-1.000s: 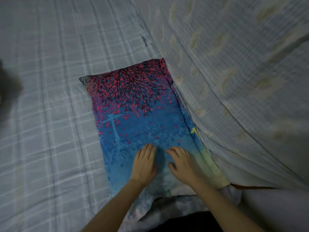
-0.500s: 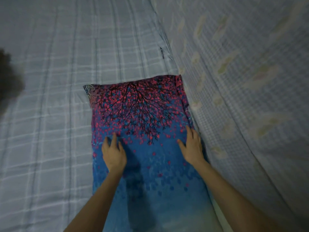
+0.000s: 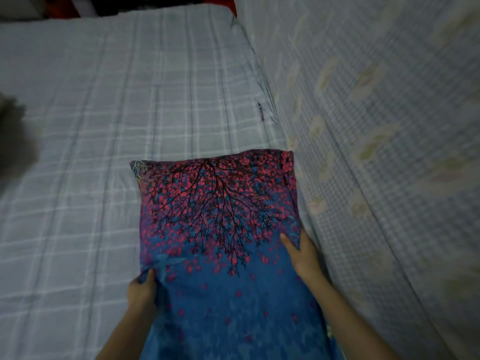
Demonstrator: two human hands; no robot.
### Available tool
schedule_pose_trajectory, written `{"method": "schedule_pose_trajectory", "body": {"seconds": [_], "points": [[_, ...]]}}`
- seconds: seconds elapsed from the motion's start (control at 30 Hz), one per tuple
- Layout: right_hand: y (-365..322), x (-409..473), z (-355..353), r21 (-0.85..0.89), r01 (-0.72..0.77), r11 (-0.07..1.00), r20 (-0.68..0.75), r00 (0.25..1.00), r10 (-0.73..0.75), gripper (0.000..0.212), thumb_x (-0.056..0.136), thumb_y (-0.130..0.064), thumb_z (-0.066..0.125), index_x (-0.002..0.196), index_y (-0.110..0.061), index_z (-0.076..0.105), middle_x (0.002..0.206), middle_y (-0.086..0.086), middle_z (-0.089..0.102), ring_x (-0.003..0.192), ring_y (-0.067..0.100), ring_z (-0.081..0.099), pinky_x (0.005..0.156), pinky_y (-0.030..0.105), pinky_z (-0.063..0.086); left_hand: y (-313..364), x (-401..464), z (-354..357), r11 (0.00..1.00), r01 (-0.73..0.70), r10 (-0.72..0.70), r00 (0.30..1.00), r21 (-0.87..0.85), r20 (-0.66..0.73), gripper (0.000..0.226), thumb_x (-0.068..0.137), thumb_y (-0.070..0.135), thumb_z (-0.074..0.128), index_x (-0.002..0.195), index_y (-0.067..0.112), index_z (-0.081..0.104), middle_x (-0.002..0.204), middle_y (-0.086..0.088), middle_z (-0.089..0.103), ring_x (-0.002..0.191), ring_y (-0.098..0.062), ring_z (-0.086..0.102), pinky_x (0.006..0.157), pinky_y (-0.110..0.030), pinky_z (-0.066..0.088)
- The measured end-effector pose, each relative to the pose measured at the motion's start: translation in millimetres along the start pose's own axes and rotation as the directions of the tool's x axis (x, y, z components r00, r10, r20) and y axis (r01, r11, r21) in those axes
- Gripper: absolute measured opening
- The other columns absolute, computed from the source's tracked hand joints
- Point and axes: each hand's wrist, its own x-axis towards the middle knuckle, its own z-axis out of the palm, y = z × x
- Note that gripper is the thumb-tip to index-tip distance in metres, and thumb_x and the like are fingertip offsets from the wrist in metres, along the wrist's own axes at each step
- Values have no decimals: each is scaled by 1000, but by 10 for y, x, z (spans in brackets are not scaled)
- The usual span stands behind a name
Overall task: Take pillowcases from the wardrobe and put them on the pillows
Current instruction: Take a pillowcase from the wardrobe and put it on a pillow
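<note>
A pillow in a blue pillowcase [image 3: 220, 229] printed with a black tree and red blossoms lies lengthwise on the bed, its far end towards the top of the view. My left hand [image 3: 141, 288] grips the pillow's left edge, thumb on top and fingers curled under. My right hand [image 3: 302, 253] clasps the right edge, its fingers tucked between the pillow and the fabric mass beside it. The pillow's near end runs out of the frame at the bottom.
The bed is covered with a grey checked sheet [image 3: 104, 126]. A large upright mass in pale checked, flower-patterned fabric [image 3: 376, 152] rises along the right. A dark blurred shape [image 3: 13, 136] sits at the left edge. Dark and red things show beyond the bed's far end.
Both hands went from lying flat on top of the pillowcase to gripping the pillow's left and right edges. The view has tilted up, showing more of the bed's far end.
</note>
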Motion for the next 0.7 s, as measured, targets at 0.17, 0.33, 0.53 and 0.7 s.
{"method": "schedule_pose_trajectory", "body": {"seconds": [0.17,0.33,0.53,0.7], "points": [[-193,-60,19,82,177,981,-45,984,-174,30,93,-24,48,123,-22,53,114,-3,63,106,12,59,94,39,49,125,0,18,991,-8,2,999,-136,-45,11,93,3,45,98,-3,53,88,-15,49,87,-24,43,76,-37,36],[-447,9,-59,1,322,947,-93,943,-320,33,94,-26,46,124,-17,53,114,-2,63,106,13,58,94,38,48,278,-99,97,979,-92,84,995,-183,-53,15,94,10,42,81,8,47,76,-12,46,77,-24,41,73,-38,35],[-753,352,-340,-228,276,934,-88,949,-302,47,92,-21,51,135,-8,37,134,12,50,122,26,48,104,38,37,718,-103,251,961,-232,216,970,149,116,18,93,13,47,102,-3,52,97,-24,56,98,-39,55,85,-46,42],[-707,301,-294,-734,147,663,25,981,-190,72,90,-24,54,146,-11,10,141,23,29,126,38,33,103,42,32,628,-439,404,679,-468,358,884,566,301,64,90,21,54,144,6,23,144,-34,25,131,-46,29,107,-48,28]]}}
